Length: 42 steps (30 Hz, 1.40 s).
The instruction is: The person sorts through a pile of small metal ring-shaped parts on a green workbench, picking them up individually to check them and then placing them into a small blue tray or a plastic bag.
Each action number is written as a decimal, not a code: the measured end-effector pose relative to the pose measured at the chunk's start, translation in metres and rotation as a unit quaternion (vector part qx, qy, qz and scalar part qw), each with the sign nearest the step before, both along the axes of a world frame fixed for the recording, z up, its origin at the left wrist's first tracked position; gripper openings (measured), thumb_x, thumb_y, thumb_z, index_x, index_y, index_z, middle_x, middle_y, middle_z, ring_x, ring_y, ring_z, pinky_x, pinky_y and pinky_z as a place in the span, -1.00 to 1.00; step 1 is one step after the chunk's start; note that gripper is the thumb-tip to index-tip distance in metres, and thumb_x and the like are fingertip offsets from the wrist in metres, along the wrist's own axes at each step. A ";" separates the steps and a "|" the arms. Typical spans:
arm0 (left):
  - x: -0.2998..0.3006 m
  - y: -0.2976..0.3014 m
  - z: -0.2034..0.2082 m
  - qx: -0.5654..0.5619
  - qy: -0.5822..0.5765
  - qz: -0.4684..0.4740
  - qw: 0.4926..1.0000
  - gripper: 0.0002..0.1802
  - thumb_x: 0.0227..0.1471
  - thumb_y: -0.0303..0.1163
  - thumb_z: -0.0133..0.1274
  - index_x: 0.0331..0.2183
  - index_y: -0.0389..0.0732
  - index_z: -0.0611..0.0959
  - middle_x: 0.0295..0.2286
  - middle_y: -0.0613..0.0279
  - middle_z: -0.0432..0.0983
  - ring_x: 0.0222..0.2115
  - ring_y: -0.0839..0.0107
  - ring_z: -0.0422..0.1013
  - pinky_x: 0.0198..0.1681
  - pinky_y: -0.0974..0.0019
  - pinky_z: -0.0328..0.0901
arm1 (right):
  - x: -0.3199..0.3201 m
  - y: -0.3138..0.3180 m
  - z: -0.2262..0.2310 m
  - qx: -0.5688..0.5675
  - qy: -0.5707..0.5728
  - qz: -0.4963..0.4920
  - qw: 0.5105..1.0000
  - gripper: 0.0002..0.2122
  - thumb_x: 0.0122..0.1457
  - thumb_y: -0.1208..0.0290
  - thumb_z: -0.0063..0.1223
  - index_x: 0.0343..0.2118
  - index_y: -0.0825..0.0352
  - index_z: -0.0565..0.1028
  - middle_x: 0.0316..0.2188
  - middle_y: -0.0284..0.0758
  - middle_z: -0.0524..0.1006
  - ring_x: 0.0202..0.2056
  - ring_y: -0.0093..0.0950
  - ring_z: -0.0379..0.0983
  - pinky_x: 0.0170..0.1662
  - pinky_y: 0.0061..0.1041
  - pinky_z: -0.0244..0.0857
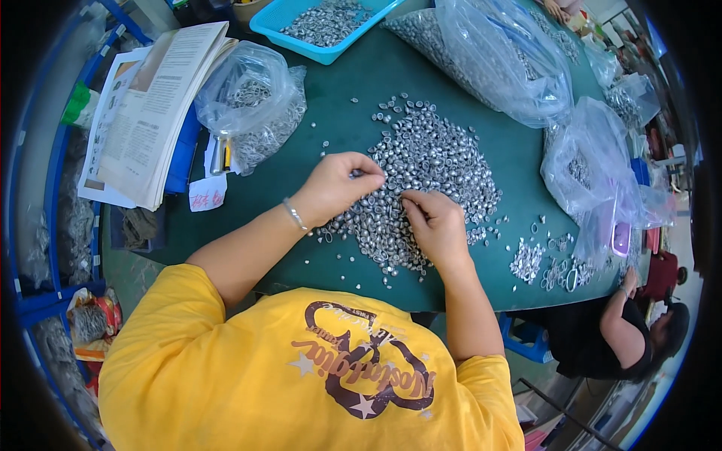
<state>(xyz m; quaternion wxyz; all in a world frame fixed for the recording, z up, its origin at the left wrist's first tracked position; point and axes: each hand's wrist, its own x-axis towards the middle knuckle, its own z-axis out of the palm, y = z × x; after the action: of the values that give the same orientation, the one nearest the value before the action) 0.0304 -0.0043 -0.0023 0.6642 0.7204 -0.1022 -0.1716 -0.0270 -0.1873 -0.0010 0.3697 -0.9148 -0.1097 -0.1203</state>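
Note:
A wide heap of small, silvery, rounded metal pieces [444, 150] is spread over the green tabletop in front of me. At the heap's left side, my left hand [342, 186], with a silver bangle [295, 215] on its wrist, is closed in a pinch, thumb and fingertips together. My right hand [438, 227] is also closed in a pinch, a little nearer and to the right, over the middle of the pieces. The two sets of fingertips are close but apart. Whatever they hold is too small or hidden to make out.
A blue basket [331, 51] of metal pieces stands at the back. Clear bags [259, 94] of metal parts lie left and far right, beside papers [154, 113]. Smaller piles of metal parts [528, 259] lie at right, near another person [624, 331] at the table [331, 98].

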 end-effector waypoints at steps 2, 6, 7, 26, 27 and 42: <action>0.004 -0.008 -0.001 0.114 -0.098 -0.060 0.987 -0.88 -0.16 -0.47 0.09 -0.46 -0.28 0.60 -0.61 0.31 0.38 -0.57 0.54 0.33 -0.46 0.47 0.26 | -0.001 0.005 0.004 -0.064 -0.001 -0.021 0.998 -0.92 -0.05 0.48 0.04 -0.45 0.25 0.52 -0.60 -0.26 0.43 -0.56 -0.26 0.40 -0.51 -0.39 0.30; 0.005 -0.019 -0.012 0.212 -0.309 -0.106 0.921 -0.89 -0.21 -0.48 0.11 -0.48 -0.23 0.59 -0.55 0.17 0.39 -0.52 0.27 0.37 -0.44 0.32 0.28 | -0.003 0.006 0.002 -0.096 -0.023 -0.032 0.995 -0.93 -0.04 0.47 0.03 -0.46 0.28 0.50 -0.61 -0.27 0.42 -0.58 -0.27 0.40 -0.53 -0.37 0.31; 0.005 -0.020 -0.013 0.212 -0.317 -0.110 0.918 -0.91 -0.21 -0.48 0.08 -0.49 -0.23 0.58 -0.54 0.16 0.38 -0.48 0.24 0.36 -0.41 0.30 0.28 | -0.004 0.005 0.001 -0.095 -0.029 -0.033 0.994 -0.94 -0.03 0.48 0.02 -0.46 0.28 0.49 -0.62 -0.27 0.42 -0.59 -0.30 0.40 -0.53 -0.39 0.30; -0.009 -0.022 0.002 0.011 -0.138 -0.132 0.981 -0.92 -0.21 -0.54 0.13 -0.51 -0.25 0.59 -0.55 0.30 0.41 -0.49 0.51 0.33 -0.39 0.50 0.23 | -0.026 -0.020 0.007 0.730 0.360 -0.012 0.581 -0.89 0.06 0.61 -0.16 -0.35 0.39 0.40 -0.59 -0.28 0.41 -0.76 -0.72 0.07 -0.75 -0.81 -0.08; -0.011 -0.021 0.003 -0.005 -0.110 -0.138 0.984 -0.93 -0.20 -0.54 0.13 -0.51 -0.26 0.59 -0.54 0.30 0.41 -0.48 0.52 0.33 -0.38 0.51 0.23 | -0.027 -0.020 0.008 0.729 0.362 -0.010 0.581 -0.89 0.06 0.61 -0.16 -0.35 0.39 0.40 -0.60 -0.27 0.42 -0.77 -0.72 0.08 -0.75 -0.80 -0.08; -0.020 -0.018 0.010 -0.065 -0.138 -0.142 0.978 -0.90 -0.22 -0.59 0.14 -0.49 -0.28 0.61 -0.54 0.31 0.41 -0.48 0.55 0.32 -0.40 0.55 0.22 | -0.035 -0.010 0.015 0.747 0.341 0.022 0.570 -0.91 0.08 0.60 -0.15 -0.35 0.41 0.40 -0.60 -0.27 0.43 -0.77 -0.73 0.09 -0.75 -0.81 -0.08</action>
<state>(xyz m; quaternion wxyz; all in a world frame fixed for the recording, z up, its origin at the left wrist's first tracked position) 0.0100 -0.0224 0.0079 0.6577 0.6710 -0.3049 -0.1557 -0.0619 -0.1968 0.0138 0.9343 -0.2834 0.1337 0.1697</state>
